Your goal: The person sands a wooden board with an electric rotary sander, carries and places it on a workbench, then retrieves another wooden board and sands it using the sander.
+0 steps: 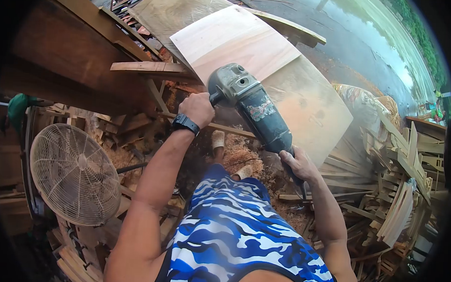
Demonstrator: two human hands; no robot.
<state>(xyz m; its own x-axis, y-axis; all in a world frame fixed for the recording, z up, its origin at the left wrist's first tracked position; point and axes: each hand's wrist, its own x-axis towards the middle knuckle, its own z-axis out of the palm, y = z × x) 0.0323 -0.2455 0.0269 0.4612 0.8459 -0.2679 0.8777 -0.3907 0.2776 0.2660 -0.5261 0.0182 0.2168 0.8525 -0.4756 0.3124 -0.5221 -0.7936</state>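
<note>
An angle grinder [260, 112] with a dark blue-green body and a scuffed grey head is held over a wooden panel [239, 39]. My left hand [197, 109], with a black watch on its wrist, is closed around the side handle by the grinder's head. At the rear end, my right hand [302, 166] wraps around the back grip, where a cord hangs down. The head covers the disc, so I cannot see whether it touches the wood. Beneath the pale panel lies a larger board [311, 104] with a dusty surface.
A round cage fan [75, 174] stands at the left. Wood shavings [242, 154] cover the ground by my feet. Stacked wooden slats [397, 196] fill the right side. A large brown wooden panel [79, 51] rises at the left, and a person in green [19, 111] is behind it.
</note>
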